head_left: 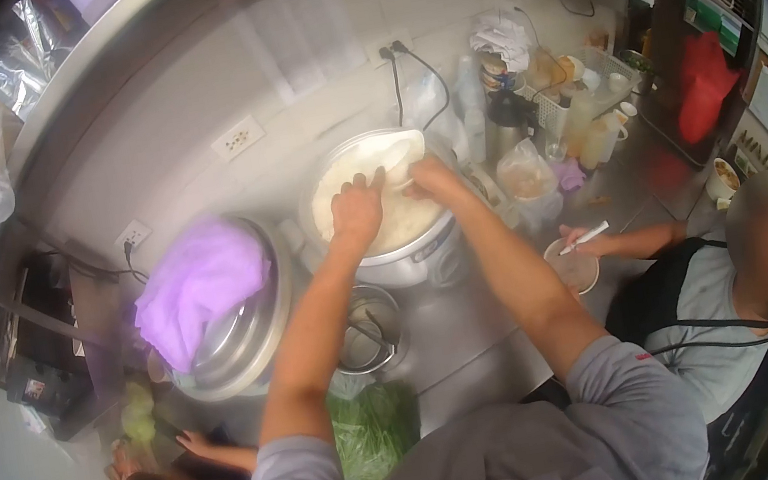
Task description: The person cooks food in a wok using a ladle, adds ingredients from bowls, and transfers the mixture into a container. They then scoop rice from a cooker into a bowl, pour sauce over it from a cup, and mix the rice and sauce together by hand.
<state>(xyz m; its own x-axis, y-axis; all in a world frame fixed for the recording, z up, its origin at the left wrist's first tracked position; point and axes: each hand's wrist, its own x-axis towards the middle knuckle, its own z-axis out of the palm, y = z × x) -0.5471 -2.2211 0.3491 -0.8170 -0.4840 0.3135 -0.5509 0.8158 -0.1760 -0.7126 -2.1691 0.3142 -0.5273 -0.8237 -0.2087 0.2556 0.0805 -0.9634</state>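
Right grip curls round a white container; left grip, half-open, beside it.

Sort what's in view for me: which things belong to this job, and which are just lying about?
In use:
left hand, over the cooker
right hand, at the white bowl or scoop
cooker
white rice-like food

Apparently just lying about:
purple cloth, on the metal lid
bagged greens
small metal pot
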